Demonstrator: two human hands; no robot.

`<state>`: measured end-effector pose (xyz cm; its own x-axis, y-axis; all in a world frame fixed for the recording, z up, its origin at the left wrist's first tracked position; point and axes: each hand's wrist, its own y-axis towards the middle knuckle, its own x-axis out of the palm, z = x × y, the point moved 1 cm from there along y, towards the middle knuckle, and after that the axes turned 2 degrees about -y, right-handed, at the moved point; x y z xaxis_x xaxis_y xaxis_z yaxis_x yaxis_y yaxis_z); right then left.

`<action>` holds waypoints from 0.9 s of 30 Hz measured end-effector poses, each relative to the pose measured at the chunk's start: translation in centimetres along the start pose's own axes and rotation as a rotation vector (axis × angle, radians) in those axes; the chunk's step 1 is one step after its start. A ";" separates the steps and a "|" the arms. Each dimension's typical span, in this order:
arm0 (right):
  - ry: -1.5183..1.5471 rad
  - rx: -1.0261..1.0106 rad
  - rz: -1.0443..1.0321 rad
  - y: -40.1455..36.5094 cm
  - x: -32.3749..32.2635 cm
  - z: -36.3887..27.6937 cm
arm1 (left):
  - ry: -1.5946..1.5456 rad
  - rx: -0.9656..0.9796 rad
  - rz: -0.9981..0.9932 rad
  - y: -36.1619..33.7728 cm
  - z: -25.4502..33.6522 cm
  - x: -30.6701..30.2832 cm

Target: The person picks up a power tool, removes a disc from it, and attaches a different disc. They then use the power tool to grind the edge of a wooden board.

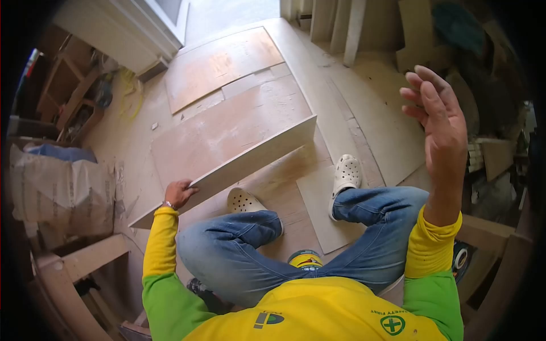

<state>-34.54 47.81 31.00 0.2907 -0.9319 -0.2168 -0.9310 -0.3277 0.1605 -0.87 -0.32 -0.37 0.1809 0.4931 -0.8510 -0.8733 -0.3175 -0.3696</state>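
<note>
A long narrow board [244,165] stands on its edge on the floor, running from lower left to upper right in front of my feet. My left hand [181,194] grips its top edge near the left end. Raised at the right, well away from the board, my right hand [435,116] has its fingers partly curled and apart, with nothing visible in it. Behind the board lies a flat brownish sheet [227,125], and beyond that a lighter wooden panel [227,65].
A large bulging sack [65,190] sits at the left. Wooden frames [94,258] stand at the lower left. Between my legs is a yellow and green can [306,260]. Upright boards [355,31] lean at the back right. A doorway opens at the top.
</note>
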 end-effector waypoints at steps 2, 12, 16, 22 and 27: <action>-0.029 0.006 0.033 -0.1 -1.0 -0.2 | -0.110 -0.070 -0.121 0.6 0.4 0.7; -0.138 0.023 0.031 0.6 0.7 1.6 | -0.181 -0.274 -0.297 7.8 -6.9 2.7; -0.177 0.002 -0.004 0.7 0.5 1.9 | -0.104 -0.358 -0.197 11.3 -8.7 4.6; -0.229 0.035 -0.030 0.5 0.6 3.4 | 0.062 -0.502 -0.132 12.8 -6.5 5.5; -0.269 0.035 -0.012 0.3 1.1 3.0 | -0.014 -0.505 -0.151 13.1 -6.8 6.7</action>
<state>-35.17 47.18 27.96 0.2367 -0.8517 -0.4676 -0.9365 -0.3282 0.1238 -8.03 -6.70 -13.42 0.2794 0.5731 -0.7704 -0.5106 -0.5908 -0.6247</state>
